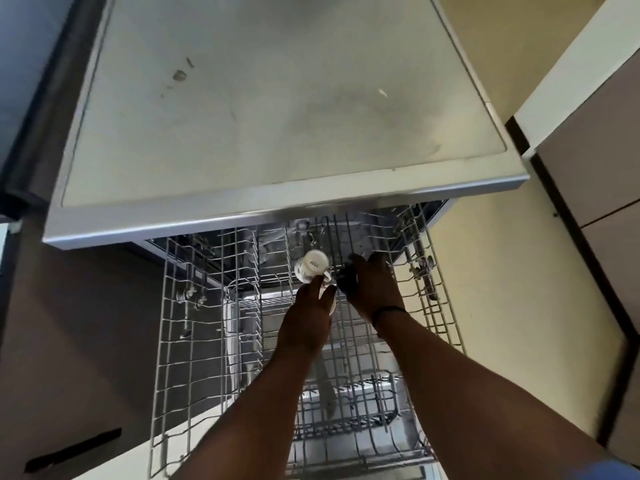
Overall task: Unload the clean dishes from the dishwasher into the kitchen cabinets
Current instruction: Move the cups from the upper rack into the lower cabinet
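over the pulled-out upper rack (194,327), our left hand (306,317) pinches the handle of the white mug (311,266) lying upturned just beyond its fingertips, while our right hand (372,289) curls around a dark item (346,277) beside it.

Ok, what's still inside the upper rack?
In the upper rack: a white mug the left hand touches, and a dark item under the right hand, mostly covered.
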